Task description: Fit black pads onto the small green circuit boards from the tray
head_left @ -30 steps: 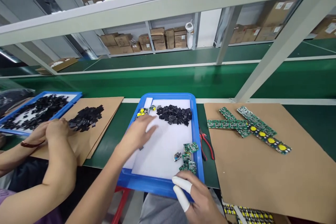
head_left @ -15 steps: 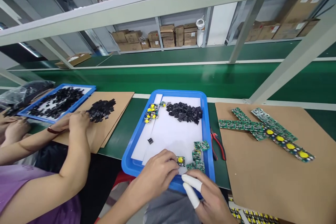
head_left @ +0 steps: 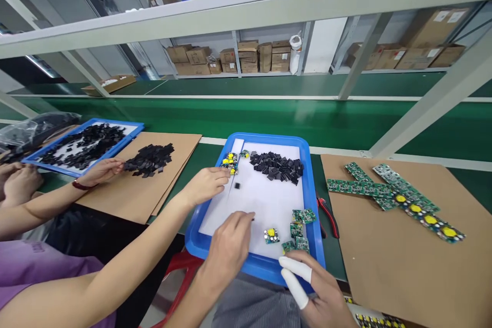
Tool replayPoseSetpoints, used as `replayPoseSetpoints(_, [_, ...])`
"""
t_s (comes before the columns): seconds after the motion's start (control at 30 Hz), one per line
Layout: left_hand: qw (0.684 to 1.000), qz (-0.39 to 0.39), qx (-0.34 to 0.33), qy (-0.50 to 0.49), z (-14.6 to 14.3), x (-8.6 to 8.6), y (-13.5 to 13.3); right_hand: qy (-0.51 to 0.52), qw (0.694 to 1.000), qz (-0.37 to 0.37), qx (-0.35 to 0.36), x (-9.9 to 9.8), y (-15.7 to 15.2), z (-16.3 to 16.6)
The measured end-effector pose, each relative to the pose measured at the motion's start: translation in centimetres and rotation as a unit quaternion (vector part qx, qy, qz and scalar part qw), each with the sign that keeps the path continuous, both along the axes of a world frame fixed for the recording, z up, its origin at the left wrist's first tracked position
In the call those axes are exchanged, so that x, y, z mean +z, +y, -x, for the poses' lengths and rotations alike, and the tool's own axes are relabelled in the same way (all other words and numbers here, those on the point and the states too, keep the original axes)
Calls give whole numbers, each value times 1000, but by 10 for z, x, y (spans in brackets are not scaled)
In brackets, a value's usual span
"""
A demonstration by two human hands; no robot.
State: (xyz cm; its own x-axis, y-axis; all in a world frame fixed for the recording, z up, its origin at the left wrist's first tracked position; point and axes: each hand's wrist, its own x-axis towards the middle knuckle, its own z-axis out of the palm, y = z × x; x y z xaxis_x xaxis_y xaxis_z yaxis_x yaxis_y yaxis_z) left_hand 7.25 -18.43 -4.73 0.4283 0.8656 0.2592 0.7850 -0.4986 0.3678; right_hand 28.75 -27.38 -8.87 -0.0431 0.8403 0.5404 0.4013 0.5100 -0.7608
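Observation:
My left hand (head_left: 230,246) hovers over the white sheet in the blue tray (head_left: 269,138), fingertips pinched together; what they hold, if anything, is too small to see. Just right of it lies a small board with a yellow LED (head_left: 271,234), beside a few green boards (head_left: 299,228). My right hand (head_left: 319,294), white cots on two stretched fingers, rests on the tray's near rim. A neighbour's hand (head_left: 207,184) reaches into the tray's left side near one loose black part (head_left: 237,185). A heap of black parts (head_left: 277,166) and finished yellow pieces (head_left: 230,160) lie at the back.
Red-handled cutters (head_left: 328,212) lie right of the tray. Long green board strips (head_left: 392,192) sit on brown cardboard (head_left: 403,256). To the left are another cardboard with black parts (head_left: 150,158), a second blue tray (head_left: 82,143) and other people's hands (head_left: 102,169). A green conveyor runs behind.
My left hand has let go of the yellow LED board and drawn slightly left; the board now lies free. A neighbour's hand has reached into the tray's left side.

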Motion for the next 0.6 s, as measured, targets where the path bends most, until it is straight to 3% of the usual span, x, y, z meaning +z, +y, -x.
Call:
replayPoseSetpoints(0.1, [981,23,-80,-173,-18,8,-26,16,999,22,-37,0,0,1])
replayPoseSetpoints(0.17, [965,26,-119,-232,-26,10,-40,33,997,51,-48,-2,0,1])
replayPoseSetpoints(0.3, [945,5,-173,-277,-31,3,-48,116,984,131,-18,-12,-2,2])
replayPoseSetpoints(0.43, [938,1,-177,-297,-31,-3,-44,261,937,223,57,-13,-2,6])
replayPoseSetpoints(0.6, [925,-1,-208,-318,-36,3,-41,348,885,308,-2,5,2,11])
